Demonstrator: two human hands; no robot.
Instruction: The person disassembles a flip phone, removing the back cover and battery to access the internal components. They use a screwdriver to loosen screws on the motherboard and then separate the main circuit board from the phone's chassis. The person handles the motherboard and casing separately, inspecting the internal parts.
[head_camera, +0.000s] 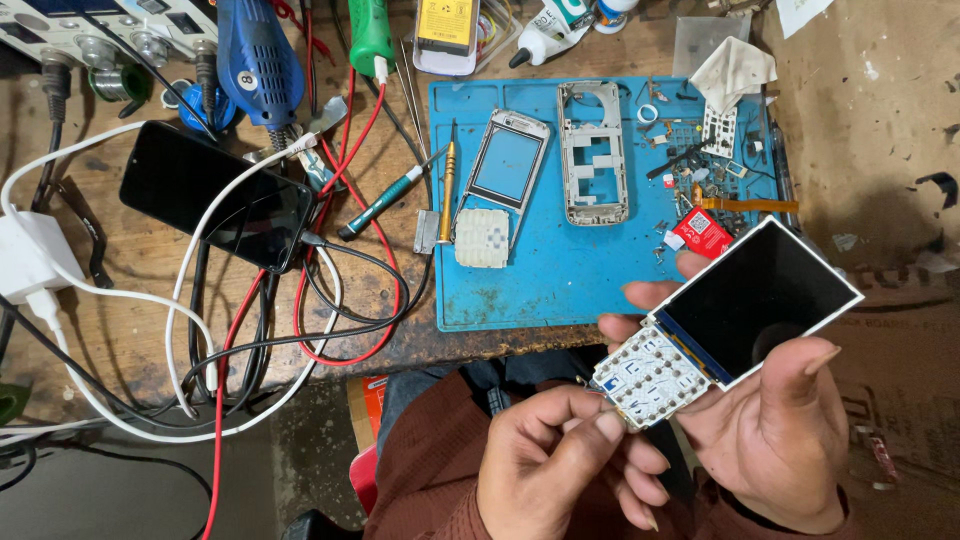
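1. The right hand is curled around a bare phone board and holds it from below; the thumb lies on the edge of its dark screen.
2. The board is tilted, above the person's lap, just in front of the blue work mat. Its white keypad contact part points to the left hand.
3. The left hand is closed, with fingertips pinched at the lower corner of the keypad part. I cannot tell if it holds a small tool.
4. On the mat lie a phone front cover, a grey middle frame and a white keypad.
5. A black smartphone lies on the wooden table, left of the mat.
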